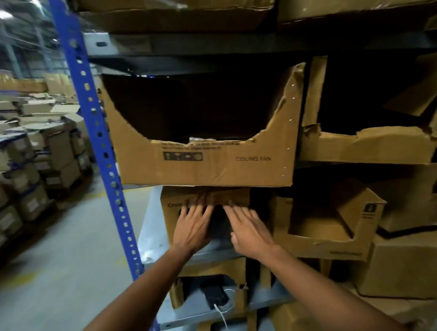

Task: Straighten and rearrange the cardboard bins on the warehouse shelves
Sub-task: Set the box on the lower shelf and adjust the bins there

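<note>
A small cardboard bin (173,215) with a cut-out front sits on a grey shelf, under a large bin (212,165) printed "CEILING FAN". My left hand (193,226) lies flat with straight fingers on the small bin's front, at its upper left. My right hand (247,228) lies beside it, fingers straight, touching the same bin's front edge around its dark opening. Neither hand grips anything. The large bin overhangs my fingertips.
A blue perforated upright (99,147) stands left of the bins. Torn bins (361,150) and another cut-out bin (327,222) crowd the right. On the lower shelf lies a black device with a white cable (216,298). Stacked cartons (18,166) line the aisle at left.
</note>
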